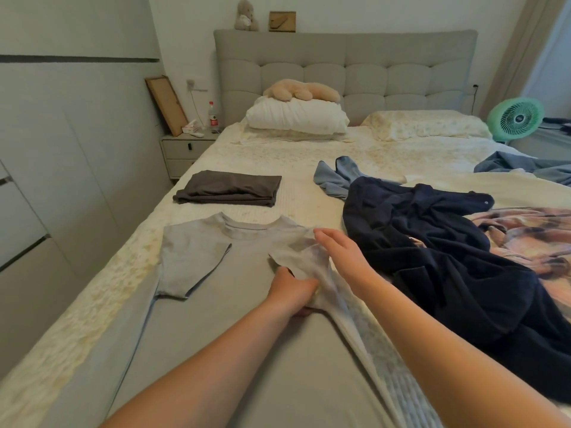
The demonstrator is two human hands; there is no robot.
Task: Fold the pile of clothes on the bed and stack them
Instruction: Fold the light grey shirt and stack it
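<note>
Grey T-shirt (pixel 216 304) lies flat near the bed's (pixel 309 156) left edge; left hand (pixel 293 291) fingers grip its right sleeve, right hand (pixel 340 254) fingers rest straight on it.

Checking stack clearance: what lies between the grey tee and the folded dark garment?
Head view: only bare floral bedsheet separates the grey tee from the folded dark garment; no clothing lies on that stretch.

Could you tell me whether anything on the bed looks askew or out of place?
Only unfinished work: the navy garment lies crumpled, and the grey T-shirt has its right sleeve bunched under the left hand.
</note>
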